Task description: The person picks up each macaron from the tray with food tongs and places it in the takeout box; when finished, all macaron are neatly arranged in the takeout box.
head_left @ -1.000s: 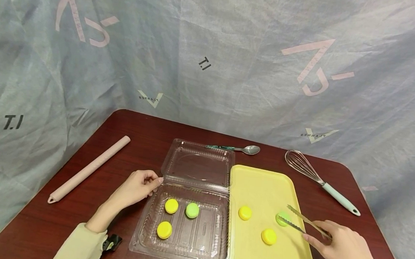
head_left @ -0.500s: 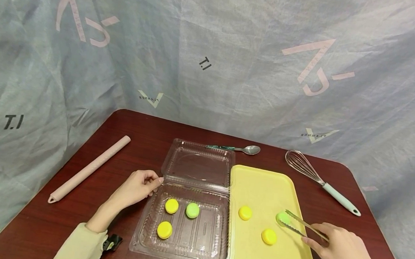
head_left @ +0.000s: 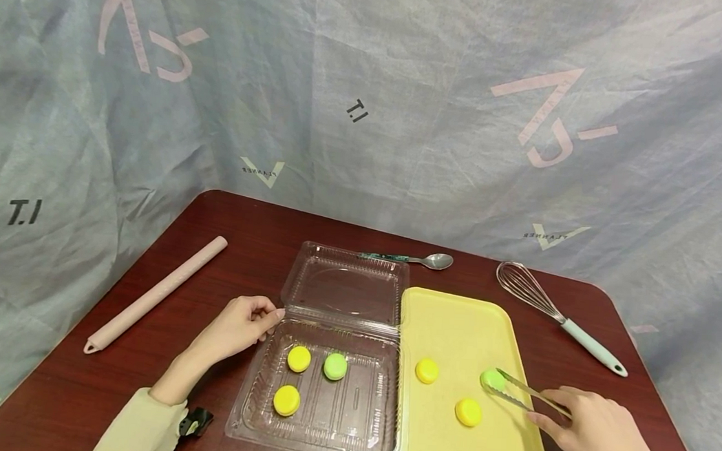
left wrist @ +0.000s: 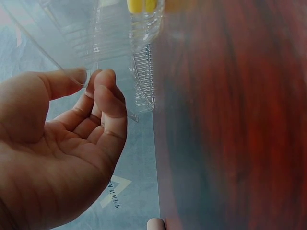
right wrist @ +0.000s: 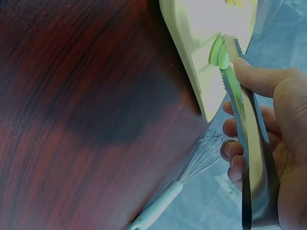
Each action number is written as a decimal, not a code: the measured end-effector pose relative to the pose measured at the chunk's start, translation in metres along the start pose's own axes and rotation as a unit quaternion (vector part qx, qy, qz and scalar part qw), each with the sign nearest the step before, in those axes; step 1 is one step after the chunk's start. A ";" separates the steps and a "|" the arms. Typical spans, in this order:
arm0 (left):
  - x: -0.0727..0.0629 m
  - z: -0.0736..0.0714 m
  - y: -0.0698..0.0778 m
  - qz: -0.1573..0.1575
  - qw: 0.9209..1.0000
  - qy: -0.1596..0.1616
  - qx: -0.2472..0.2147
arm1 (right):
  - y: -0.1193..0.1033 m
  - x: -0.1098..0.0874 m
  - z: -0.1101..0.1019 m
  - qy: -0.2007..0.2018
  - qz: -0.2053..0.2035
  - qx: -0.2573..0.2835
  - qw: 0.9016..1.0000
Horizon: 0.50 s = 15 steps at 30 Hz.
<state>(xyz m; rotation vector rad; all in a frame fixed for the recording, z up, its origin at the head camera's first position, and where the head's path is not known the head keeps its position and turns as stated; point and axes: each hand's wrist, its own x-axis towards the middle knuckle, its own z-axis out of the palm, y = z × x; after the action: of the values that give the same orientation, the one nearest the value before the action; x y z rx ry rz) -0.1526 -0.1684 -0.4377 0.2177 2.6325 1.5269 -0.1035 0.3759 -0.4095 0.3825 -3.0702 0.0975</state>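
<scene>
Metal tongs [right wrist: 259,187] pinched — right hand [head_left: 599,430], clear container [head_left: 337,417] pinched — left hand [head_left: 237,327], yellow macaron [head_left: 426,371] between, whisk [head_left: 563,319] beyond

A dark red-brown wood-grain table [head_left: 248,239] has a smooth, pale pink rolling pin [head_left: 155,295] lying between nine and ten o'clock, its holed end toward eight. Near twelve lies a silver metal spoon [head_left: 410,259] with a patterned green handle, bowl toward three. Between two and three, a wire whisk [head_left: 571,325] points its pale mint handle toward four. Wrinkled grey-blue printed cloth [head_left: 421,57] hangs beyond, from nine through twelve to three.
</scene>
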 end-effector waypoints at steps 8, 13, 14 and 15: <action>0.000 0.000 -0.001 -0.009 1.000 -0.001 0.004 | -0.001 0.001 0.001 0.007 -0.006 -0.004 1.000; 0.001 0.000 -0.001 -0.001 1.000 -0.001 -0.002 | -0.001 0.000 0.000 0.008 -0.005 -0.004 1.000; 0.001 0.000 -0.001 -0.001 1.000 -0.001 -0.004 | -0.001 0.000 0.000 0.009 -0.005 -0.003 1.000; 0.001 0.000 -0.001 0.000 1.000 0.000 -0.004 | -0.002 0.000 0.000 0.009 -0.006 -0.002 1.000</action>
<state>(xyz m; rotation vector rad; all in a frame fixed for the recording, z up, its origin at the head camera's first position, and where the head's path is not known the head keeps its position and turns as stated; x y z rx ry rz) -0.1533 -0.1688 -0.4383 0.2186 2.6247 1.5379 -0.1031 0.3744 -0.4090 0.3973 -3.0504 0.0927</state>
